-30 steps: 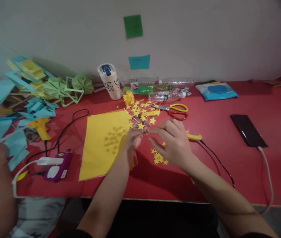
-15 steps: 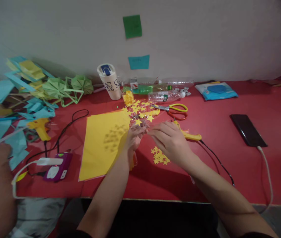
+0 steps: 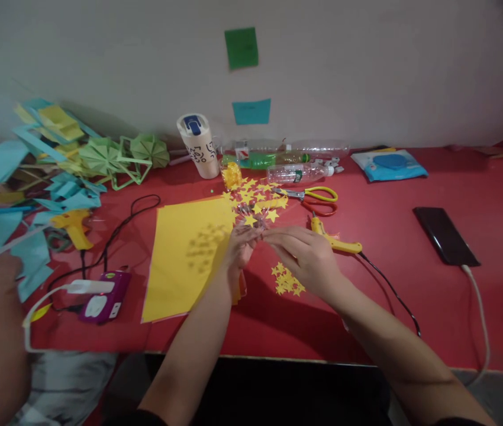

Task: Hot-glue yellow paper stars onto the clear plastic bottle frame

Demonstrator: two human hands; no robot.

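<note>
My left hand (image 3: 241,241) is closed around the base of a clear plastic piece with yellow paper stars (image 3: 250,220) fanned out above it. The fingers of my right hand (image 3: 298,251) are pinched together at the same base, touching it from the right; what they hold is too small to tell. Below my right hand lies a small pile of yellow stars (image 3: 287,280). A stack of yellow paper sheets (image 3: 176,254) lies left of my hands and bears the stars' shadow. Just right of my right hand rests a yellow glue gun (image 3: 344,245).
Scissors (image 3: 322,194), plastic bottles (image 3: 298,173), a yellow bundle (image 3: 232,176) and a white tumbler (image 3: 200,151) stand or lie behind. Folded paper (image 3: 100,155), another glue gun (image 3: 74,228) and a purple power strip (image 3: 107,296) are left. A phone (image 3: 445,235) and wipes (image 3: 389,164) lie right.
My right hand has flattened slightly and its knuckles sit a little lower, with the fingertips still at the base. The whole view has shifted slightly.
</note>
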